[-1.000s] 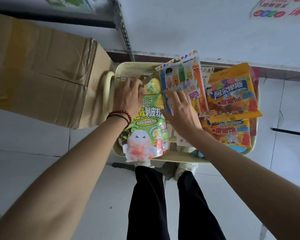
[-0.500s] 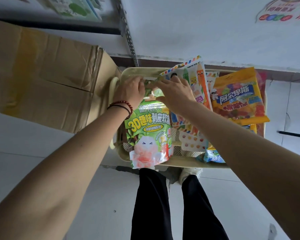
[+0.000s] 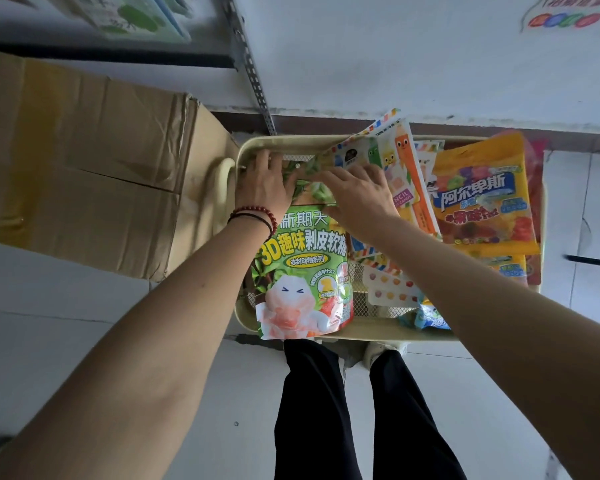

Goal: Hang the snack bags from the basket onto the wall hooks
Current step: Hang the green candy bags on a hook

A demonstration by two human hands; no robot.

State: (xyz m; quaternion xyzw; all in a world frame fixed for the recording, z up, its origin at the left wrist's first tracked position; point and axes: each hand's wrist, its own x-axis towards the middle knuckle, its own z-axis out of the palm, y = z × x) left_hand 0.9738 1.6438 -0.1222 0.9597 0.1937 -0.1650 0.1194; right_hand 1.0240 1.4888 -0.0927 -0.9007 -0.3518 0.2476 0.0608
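Observation:
A cream mesh basket (image 3: 371,333) stands on the floor by the wall, in front of my feet. A green snack bag (image 3: 305,271) with a white cartoon animal lies at its left end. My left hand (image 3: 265,187) and my right hand (image 3: 357,194) both grip the top edge of this green bag. A white bag with pencil figures (image 3: 399,157) leans beside my right hand. An orange gummy bag (image 3: 482,199) lies at the right on more bags. No wall hooks are in view.
A large cardboard box (image 3: 84,168) stands against the basket's left handle. A perforated metal shelf post (image 3: 250,71) rises behind the basket. My legs in black trousers (image 3: 361,410) stand on the white tiled floor. A small blue packet (image 3: 430,315) lies at the basket's near edge.
My right hand has moved from the middle of the basket to the top of the green bag, joining my left hand there. The view has tilted slightly.

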